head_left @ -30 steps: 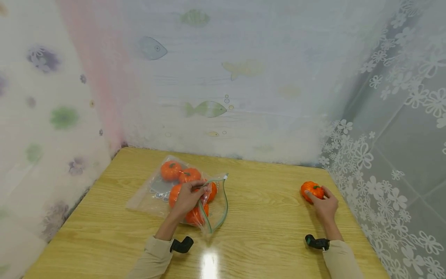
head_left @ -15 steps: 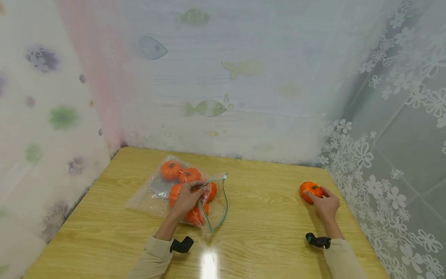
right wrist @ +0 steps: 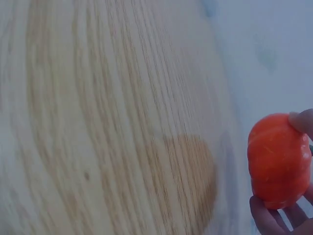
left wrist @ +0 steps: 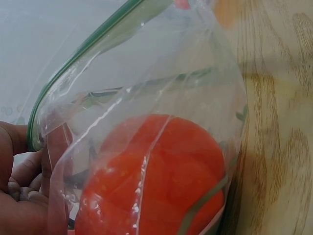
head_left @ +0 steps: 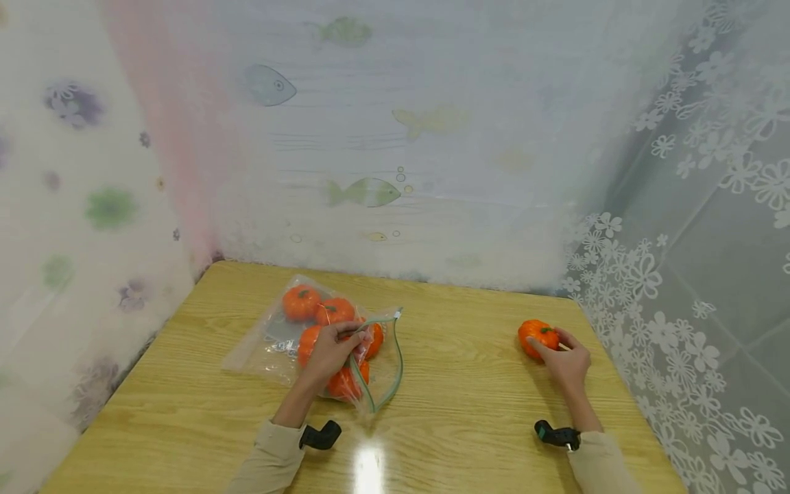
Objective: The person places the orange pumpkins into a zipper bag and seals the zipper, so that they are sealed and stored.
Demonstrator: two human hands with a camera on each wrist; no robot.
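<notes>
A clear zip bag (head_left: 271,350) with a green zip edge lies on the left of the table, its mouth spread toward the right. Several small orange pumpkins (head_left: 301,303) are inside it. My left hand (head_left: 330,353) pinches the upper side of the bag's mouth between thumb and fingers; in the left wrist view a pumpkin (left wrist: 156,171) shows through the plastic beside that hand. Over at the right, my right hand (head_left: 569,360) grips another orange pumpkin (head_left: 535,337) with a green stem. Thumb and fingers hold this pumpkin (right wrist: 279,161) from opposite sides in the right wrist view.
The wooden table (head_left: 457,391) meets a fish-patterned curtain (head_left: 432,226) at the back. Flowered sheets hang along the left and right sides. A black wrist mount (head_left: 321,435) is on the left arm, another (head_left: 555,433) on the right.
My right hand has shifted slightly left with the pumpkin in its grip. My left hand and the bag have stayed in place.
</notes>
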